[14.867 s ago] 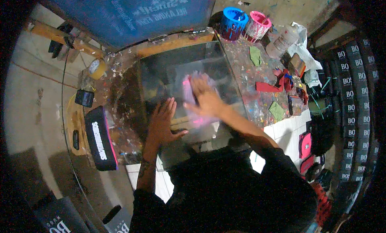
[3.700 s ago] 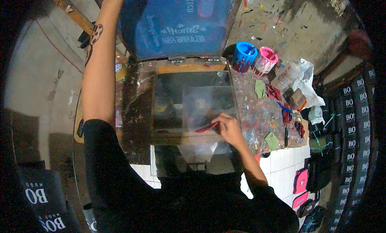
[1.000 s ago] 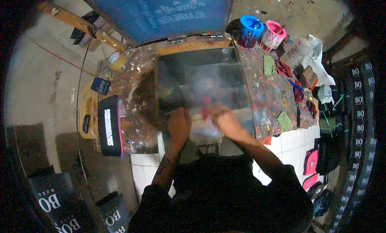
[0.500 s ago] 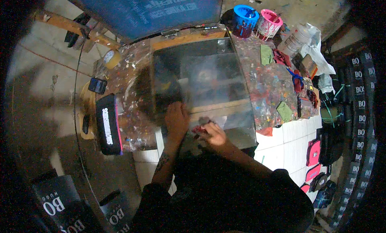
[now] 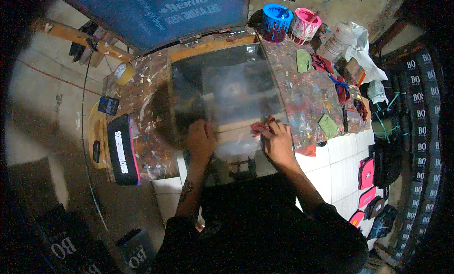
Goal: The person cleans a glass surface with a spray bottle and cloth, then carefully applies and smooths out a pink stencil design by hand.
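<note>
A glass pane [image 5: 236, 101] in a wooden frame lies on the paint-spattered table in front of me. My left hand [image 5: 201, 137] rests on the left part of the glass, holding nothing, its fingers dim and slightly bent. Near the pane's right edge, my right hand [image 5: 280, 142] is closed on a crumpled red rag [image 5: 259, 128], pressed low against the glass. A raised blue printing screen [image 5: 189, 18] with pale mirrored lettering stands beyond the pane's far edge.
Far right stand a blue paint bucket [image 5: 277, 24] and a pink one [image 5: 305, 25], beside a cloudy plastic tub [image 5: 335, 41]. Green cloth scraps [image 5: 327, 126] lie to the right. On the left are a tape roll [image 5: 124, 73], a phone [image 5: 108, 105] and a black pouch [image 5: 121, 150].
My right hand has moved right and slightly farther away across the glass, with the red rag in it. The left hand stays on the pane. The whole view has shifted a little.
</note>
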A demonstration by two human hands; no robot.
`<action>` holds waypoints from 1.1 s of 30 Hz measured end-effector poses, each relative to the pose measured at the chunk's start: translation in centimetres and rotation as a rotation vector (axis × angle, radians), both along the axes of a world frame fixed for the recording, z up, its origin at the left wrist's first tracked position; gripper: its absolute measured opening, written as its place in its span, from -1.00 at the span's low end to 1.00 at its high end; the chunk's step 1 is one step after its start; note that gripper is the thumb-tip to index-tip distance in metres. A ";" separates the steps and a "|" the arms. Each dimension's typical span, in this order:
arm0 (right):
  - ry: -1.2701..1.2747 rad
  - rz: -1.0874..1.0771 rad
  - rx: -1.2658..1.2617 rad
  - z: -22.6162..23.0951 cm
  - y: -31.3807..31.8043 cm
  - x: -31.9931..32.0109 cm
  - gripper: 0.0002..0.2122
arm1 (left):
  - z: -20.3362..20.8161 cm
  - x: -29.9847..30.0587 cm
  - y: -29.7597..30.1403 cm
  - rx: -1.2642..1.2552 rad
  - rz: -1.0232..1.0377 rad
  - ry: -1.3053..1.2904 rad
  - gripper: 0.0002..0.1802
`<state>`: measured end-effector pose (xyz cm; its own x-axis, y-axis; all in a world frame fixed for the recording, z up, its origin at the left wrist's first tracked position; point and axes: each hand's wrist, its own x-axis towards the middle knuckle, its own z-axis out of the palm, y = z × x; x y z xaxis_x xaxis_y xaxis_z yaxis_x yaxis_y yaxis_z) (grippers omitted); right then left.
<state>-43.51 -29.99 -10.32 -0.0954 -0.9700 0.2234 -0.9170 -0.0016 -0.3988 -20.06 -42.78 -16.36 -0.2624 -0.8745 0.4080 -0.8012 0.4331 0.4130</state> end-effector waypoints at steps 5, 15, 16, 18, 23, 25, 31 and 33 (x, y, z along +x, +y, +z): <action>-0.177 0.253 -0.130 -9.7 1.5 7.7 -0.67 | 0.2 -1.0 -0.4 -0.029 -0.004 -0.003 -0.75; 0.103 -0.451 -0.194 0.0 -9.3 -14.3 -0.75 | 0.6 -0.2 -0.7 0.121 -0.031 0.134 -0.73; 0.218 -0.428 -0.042 0.3 -8.1 -17.0 -0.67 | 0.3 -0.1 -0.5 0.212 0.000 0.176 -0.72; 0.082 -0.402 0.078 2.4 -7.5 -20.6 -0.61 | 0.0 0.3 -0.2 0.099 0.027 0.152 -0.72; -0.005 -0.727 -0.710 4.7 -14.3 -36.8 -0.18 | -0.4 -0.2 -0.4 0.046 0.025 0.173 -0.73; 0.071 -0.714 -0.787 4.2 -15.9 -41.0 -0.13 | 0.6 -0.6 -0.6 0.187 -0.021 0.229 -0.72; -0.408 -0.439 -0.840 9.2 -15.4 -29.3 -0.30 | 1.7 0.6 -0.4 0.245 0.046 0.090 -0.71; -0.262 -0.255 -0.632 11.0 -13.3 -24.1 -0.35 | -0.9 2.1 -0.7 0.269 0.058 0.181 -0.71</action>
<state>-67.56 -43.30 0.71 -0.4286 -0.6037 0.6722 -0.7941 -0.1031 -0.5989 -18.01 -43.46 -17.23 -0.1533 -0.9686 0.1957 -0.7243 0.2449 0.6446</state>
